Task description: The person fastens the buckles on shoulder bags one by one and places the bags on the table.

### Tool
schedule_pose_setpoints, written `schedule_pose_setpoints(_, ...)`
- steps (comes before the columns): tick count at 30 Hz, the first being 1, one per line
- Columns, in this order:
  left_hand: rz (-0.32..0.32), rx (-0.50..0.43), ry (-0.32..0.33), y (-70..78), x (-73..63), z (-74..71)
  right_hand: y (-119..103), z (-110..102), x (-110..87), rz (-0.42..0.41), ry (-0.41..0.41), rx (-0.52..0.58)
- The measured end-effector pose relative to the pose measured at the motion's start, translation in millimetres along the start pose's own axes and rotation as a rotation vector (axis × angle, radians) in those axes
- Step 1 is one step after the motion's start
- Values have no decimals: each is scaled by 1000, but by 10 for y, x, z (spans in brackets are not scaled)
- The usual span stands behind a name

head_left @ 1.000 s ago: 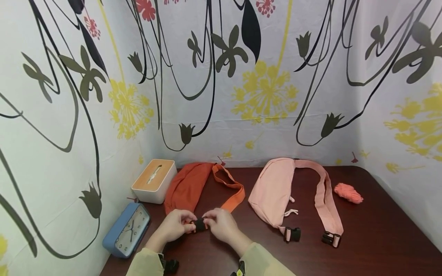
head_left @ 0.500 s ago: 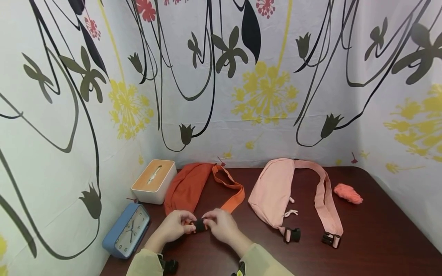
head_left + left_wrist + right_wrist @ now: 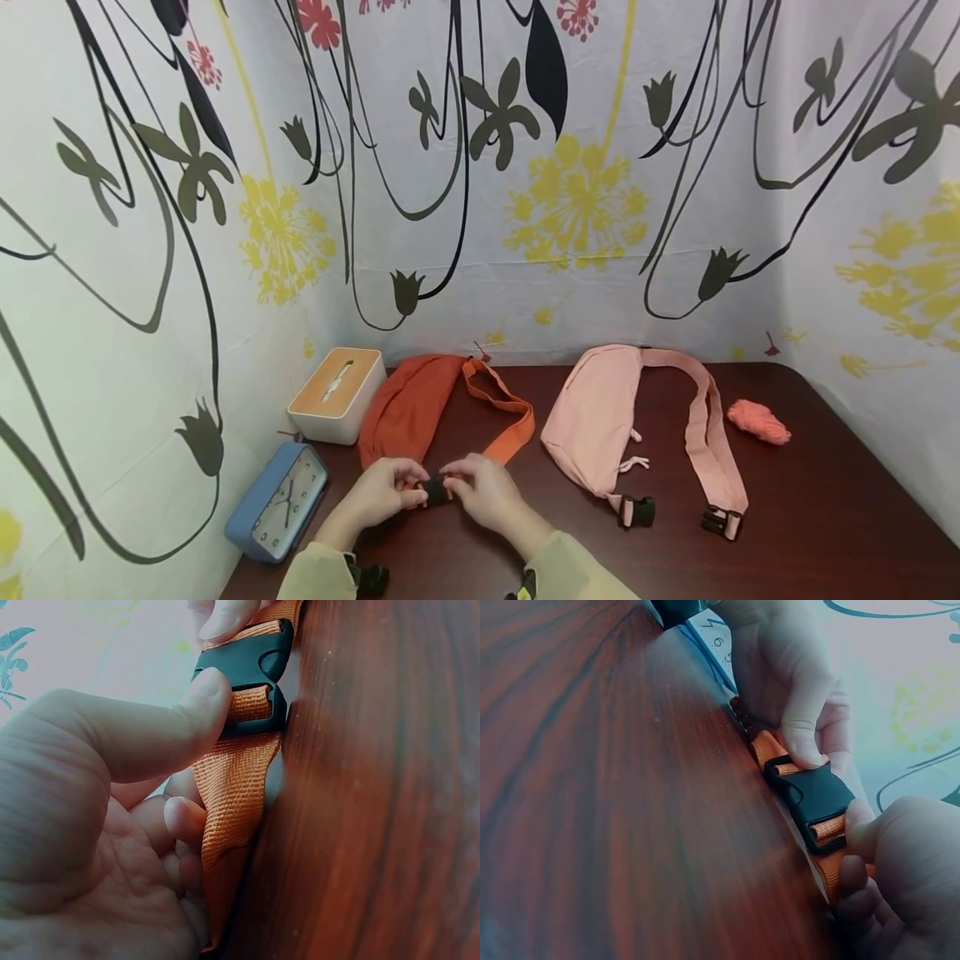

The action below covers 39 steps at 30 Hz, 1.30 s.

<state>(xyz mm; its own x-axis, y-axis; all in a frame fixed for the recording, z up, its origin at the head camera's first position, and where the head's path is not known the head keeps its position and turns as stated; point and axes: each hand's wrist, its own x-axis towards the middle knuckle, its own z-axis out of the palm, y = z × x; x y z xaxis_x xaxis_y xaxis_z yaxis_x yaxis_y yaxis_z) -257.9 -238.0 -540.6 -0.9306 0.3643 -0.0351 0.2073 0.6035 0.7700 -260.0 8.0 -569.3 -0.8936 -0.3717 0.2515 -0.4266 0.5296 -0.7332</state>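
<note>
An orange waist bag (image 3: 408, 404) lies at the back left of the table, its orange strap (image 3: 510, 437) looping toward the hands. The strap's black side-release buckle (image 3: 814, 796) is joined, both halves together, with orange webbing threaded through each end. My left hand (image 3: 381, 493) pinches one end of the buckle, its thumb on the plastic frame in the left wrist view. At the other end, my right hand (image 3: 483, 492) pinches the buckle between thumb and fingers. A pink waist bag (image 3: 592, 417) lies to the right, its black buckle halves (image 3: 637, 511) apart.
On the left stand a blue alarm clock (image 3: 277, 500) and a white tissue box (image 3: 337, 396) with a wooden lid. A coral yarn bundle (image 3: 759, 422) lies at the right of the dark wood table (image 3: 817, 500). Patterned cloth (image 3: 480, 208) surrounds the table.
The head view has shifted very slightly. Both hands keep their grip on the joined buckle, and the bags have not moved.
</note>
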Motion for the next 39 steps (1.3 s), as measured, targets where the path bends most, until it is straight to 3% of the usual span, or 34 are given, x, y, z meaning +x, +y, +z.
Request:
schedule_pose_setpoints(10,22,3,5,40,-2,-26,-7,-53,-38,-1,-4,38)
schedule_pose_setpoints(18,-3,23,167,162,39,39,-44,-247,-98,-31,36,32)
schedule_pose_setpoints(23,49,41,217,304,68,125,1,-517,-147,-51,88,-24)
schedule_pose_setpoints(28,144,78,200,473,108,208,89,-857,-217,-63,147,-102)
schedule_pose_setpoints(33,199,109,203,679,220,293,203,-1244,-290,-99,198,-112)
schedule_pose_setpoints(39,260,128,174,979,394,457,302,-1699,-400,-90,185,-134)
